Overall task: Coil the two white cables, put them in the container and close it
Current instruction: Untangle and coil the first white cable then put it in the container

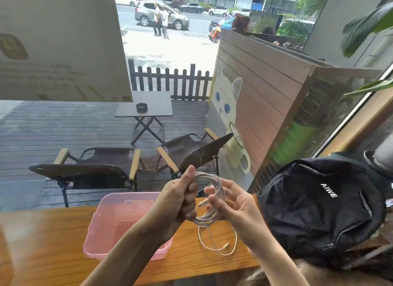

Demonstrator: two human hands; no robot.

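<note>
Gripping a bundle of white cable loops (209, 200) in its fist at lower centre, the left hand (180, 197) is holding them above the wooden counter (53, 239); the right hand (234, 204) is pinching the loops, a loose tail (219, 241) is trailing down, and the open pink container (102, 222) is sitting left, with a black backpack (319, 211) right

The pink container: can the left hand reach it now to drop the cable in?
Probably yes. The left hand grips the coiled cable just above the open pink container; nothing lies between.
</note>
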